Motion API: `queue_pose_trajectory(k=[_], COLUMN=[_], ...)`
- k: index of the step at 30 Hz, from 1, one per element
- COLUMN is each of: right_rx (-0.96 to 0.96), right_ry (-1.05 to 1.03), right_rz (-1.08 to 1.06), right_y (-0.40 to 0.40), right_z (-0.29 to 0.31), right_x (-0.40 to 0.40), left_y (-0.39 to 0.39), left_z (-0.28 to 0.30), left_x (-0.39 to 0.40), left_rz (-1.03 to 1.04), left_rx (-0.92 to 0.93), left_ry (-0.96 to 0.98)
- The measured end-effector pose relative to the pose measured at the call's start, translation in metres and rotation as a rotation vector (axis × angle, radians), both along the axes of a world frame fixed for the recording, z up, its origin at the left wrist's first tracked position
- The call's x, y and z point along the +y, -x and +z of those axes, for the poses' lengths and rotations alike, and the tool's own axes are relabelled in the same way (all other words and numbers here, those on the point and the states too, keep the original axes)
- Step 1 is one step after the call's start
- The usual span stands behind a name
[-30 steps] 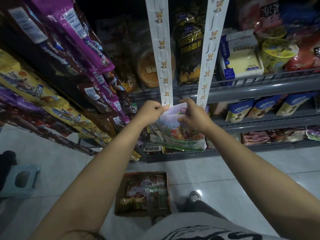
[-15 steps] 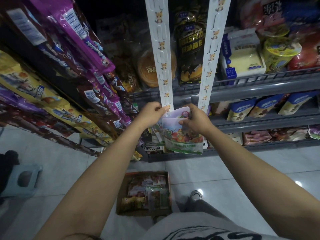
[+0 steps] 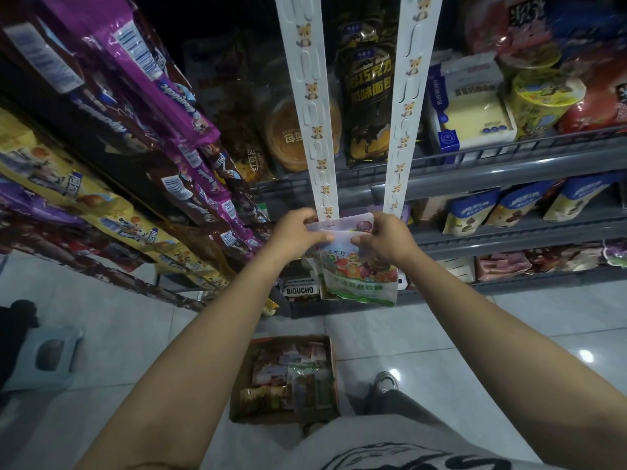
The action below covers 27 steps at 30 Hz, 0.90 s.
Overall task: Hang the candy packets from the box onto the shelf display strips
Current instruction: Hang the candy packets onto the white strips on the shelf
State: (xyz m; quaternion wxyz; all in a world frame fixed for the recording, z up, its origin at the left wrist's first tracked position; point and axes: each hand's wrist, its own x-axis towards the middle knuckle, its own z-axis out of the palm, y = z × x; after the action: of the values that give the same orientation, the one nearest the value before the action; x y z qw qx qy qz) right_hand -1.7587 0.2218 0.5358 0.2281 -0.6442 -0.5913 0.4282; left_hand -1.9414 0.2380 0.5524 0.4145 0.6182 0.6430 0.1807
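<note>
Candy packet point(image 3: 358, 266) hangs in both hands at the bottom end of the left display strip point(image 3: 314, 110), its pale top edge touching the strip's lowest tab. The left hand point(image 3: 297, 234) grips the packet's upper left corner, fingers curled over the top edge and thumb laid across the front. The right hand point(image 3: 386, 237) pinches the upper right corner, fingers folded round the packet's side. The printed lower half of the packet hangs free below both hands.

Just right of the packet's top, a second display strip point(image 3: 409, 106) runs upward, bare like the first, both printed with small fox figures. Behind the strips grey wire shelves point(image 3: 509, 164) carry bread and snack bags, with blue-topped pouches point(image 3: 471, 208) on the tier level with the packet. Left of the packet, a slanted rack holds purple bags point(image 3: 135, 62) and yellow bags point(image 3: 68, 188).

Directly below the packet, well apart from it, a cardboard box point(image 3: 285, 378) sits on the pale tiled floor point(image 3: 441, 334), filled with more mixed packets. A shoe point(image 3: 385, 381) shows beside the box, and a light blue stool point(image 3: 47, 357) stands far left of it.
</note>
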Motion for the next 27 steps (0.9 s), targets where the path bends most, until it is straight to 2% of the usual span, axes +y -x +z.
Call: queue_pose_trajectory(k=[7,14,19,21,24,27], right_rx=[-0.038,-0.36,-0.247,-0.237,-0.352,-0.431], right_ry=[-0.032,-0.074,-0.053,-0.05,-0.092,-0.12], right_rz=[0.013,-0.11,-0.17,-0.135,0.018,0.069], right_y=[0.0,0.002,0.004,0.004,0.002,-0.004], right_z=[-0.001,-0.001,0.004,0.008,0.012,0.011], right_x=[-0.002,-0.008,-0.006,-0.006,-0.009,-0.012], left_y=[-0.006,-0.003,-0.004,-0.003,0.001,0.004], left_z=[-0.01,-0.013,-0.011,-0.011,-0.01,-0.006], left_x=[-0.005,-0.002,-0.003,-0.002,0.001,0.006], left_rz=[0.076,0.097,0.112,0.09,-0.032,-0.083], left_rx=[0.17,0.21,0.207,0.194,0.25,0.261], left_ry=[-0.14,-0.157,-0.171,-0.173,-0.178,-0.184])
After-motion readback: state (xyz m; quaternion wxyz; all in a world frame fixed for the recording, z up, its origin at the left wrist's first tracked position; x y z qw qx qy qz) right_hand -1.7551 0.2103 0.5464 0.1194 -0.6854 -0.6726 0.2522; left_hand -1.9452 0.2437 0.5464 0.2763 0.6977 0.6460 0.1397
